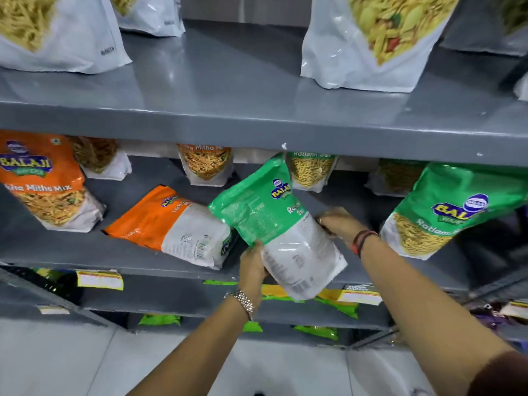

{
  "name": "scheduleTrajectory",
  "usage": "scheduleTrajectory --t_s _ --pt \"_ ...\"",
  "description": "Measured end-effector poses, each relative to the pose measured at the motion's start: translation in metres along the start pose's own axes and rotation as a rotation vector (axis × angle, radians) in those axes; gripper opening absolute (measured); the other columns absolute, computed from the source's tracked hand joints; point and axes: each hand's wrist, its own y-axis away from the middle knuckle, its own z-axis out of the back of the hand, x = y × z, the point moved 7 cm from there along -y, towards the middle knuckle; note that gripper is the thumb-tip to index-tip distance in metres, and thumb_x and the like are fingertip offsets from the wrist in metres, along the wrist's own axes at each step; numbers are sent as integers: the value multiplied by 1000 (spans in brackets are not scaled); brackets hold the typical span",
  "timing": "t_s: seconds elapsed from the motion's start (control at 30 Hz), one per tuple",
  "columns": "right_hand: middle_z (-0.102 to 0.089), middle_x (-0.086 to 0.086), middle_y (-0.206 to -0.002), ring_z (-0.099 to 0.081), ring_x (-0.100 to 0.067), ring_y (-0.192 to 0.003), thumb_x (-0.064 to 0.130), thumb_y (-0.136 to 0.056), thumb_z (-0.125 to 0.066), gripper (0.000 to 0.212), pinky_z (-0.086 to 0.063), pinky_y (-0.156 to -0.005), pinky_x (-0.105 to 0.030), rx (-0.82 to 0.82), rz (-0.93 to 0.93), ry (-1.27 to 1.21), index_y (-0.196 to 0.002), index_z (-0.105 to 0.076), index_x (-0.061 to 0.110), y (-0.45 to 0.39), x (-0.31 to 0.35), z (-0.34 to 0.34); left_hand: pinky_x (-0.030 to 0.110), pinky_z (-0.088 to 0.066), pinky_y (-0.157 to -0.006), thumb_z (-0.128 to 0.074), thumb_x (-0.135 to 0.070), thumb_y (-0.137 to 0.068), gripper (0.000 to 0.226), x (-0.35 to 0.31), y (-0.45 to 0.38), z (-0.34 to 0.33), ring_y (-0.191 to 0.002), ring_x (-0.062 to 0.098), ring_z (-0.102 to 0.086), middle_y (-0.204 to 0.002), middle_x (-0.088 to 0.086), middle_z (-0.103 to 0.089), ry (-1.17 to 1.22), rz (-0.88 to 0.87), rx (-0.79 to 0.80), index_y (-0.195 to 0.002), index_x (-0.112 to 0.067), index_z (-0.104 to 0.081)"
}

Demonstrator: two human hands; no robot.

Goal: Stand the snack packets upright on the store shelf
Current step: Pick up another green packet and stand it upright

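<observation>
A green and white snack packet (274,224) is held tilted over the front of the middle grey shelf (85,252), its back panel facing me. My left hand (253,265) grips its lower left edge. My right hand (340,224) holds its right side from behind. An orange and white packet (168,224) lies flat on the same shelf just left of the green one. An orange packet (43,181) stands upright at the far left, and a green packet (454,212) stands at the right.
Smaller packets stand along the back of the middle shelf (205,164). The upper shelf (228,81) carries large white packets (371,38) at left and right. Lower shelves hold green packets (160,320) and price tags. Pale floor lies below.
</observation>
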Motion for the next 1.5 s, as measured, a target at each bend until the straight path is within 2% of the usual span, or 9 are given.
scheduleTrajectory --t_s 0.27,0.4,0.5,0.6,0.8,0.97,1.1,1.27,1.5 --pt "-50 -2 -57 -41 -12 -52 -16 -74 -30 42 -34 -51 -22 -242 125 -389 -54 -51 16 20 8 36 41 -40 -105 -55 -36 -84 22 -86 -14 -29 -112 26 -58 -110 8 -67 -62 -289 125 -89 -17 -66" --pt "-47 2 -58 -40 -10 -56 -13 -79 -39 43 -35 -57 -21 -374 161 -449 -53 -48 21 15 -2 30 12 -34 -83 -41 -21 -96 26 -100 -3 -43 -101 6 -46 -107 -6 -55 -149 -344 129 -111 -10 -60" --pt "-53 1 -64 -43 -12 -62 -2 -88 -44 34 -40 -65 -25 -346 158 -435 -65 -55 19 9 -23 21 3 -34 -54 -38 -20 -97 25 -84 -4 -41 -72 -1 -42 -79 -13 -44 -278 -352 128 -75 -25 -49" --pt "-55 -1 -69 -48 -14 -66 13 -96 -39 33 -44 -73 -31 -305 146 -499 -68 -57 20 9 -28 19 16 -37 -73 -39 -29 -96 19 -66 -7 -30 -81 13 -51 -87 -3 -53 -403 -340 75 -94 -17 -54" --pt "-65 -8 -85 -61 -21 -75 40 -96 -33 42 -50 -86 -39 -217 54 -485 -84 -62 12 13 -31 20 29 -38 -71 -51 -23 -88 6 -14 -20 -26 -69 11 -45 -77 -1 -46 -405 -66 126 -89 -20 -47" --pt "-59 -5 -62 -58 -17 -56 41 -96 -32 49 -53 -69 -36 -240 52 -378 -63 -56 15 37 -43 19 25 -40 -61 -45 -20 -86 10 -23 -42 -43 -76 21 -48 -82 6 -50 -413 -66 141 -81 -18 -53" --pt "-60 -7 -61 -59 -7 -41 38 -97 -29 50 -53 -45 -19 -179 37 -492 -66 -59 13 51 -50 -2 36 -46 -93 -37 -27 -93 35 -27 -62 -60 -116 32 -55 -125 14 -58 -406 -77 130 -120 -13 -55" --pt "-67 -8 -73 -65 -20 -68 42 -97 -22 54 -55 -64 -30 54 44 -443 -74 -62 12 57 -47 -25 48 -42 -105 -47 -29 -91 41 -34 -77 -74 -118 34 -56 -129 22 -58 -355 -60 132 -119 -1 -58" --pt "-66 -10 -75 -62 -21 -68 43 -97 -26 55 -49 -63 -31 -236 -30 -467 -90 -64 3 29 -63 34 33 -37 -102 -41 -11 -94 34 -30 -18 -50 -121 31 -52 -130 18 -56 -320 -290 -48 -124 1 -50"
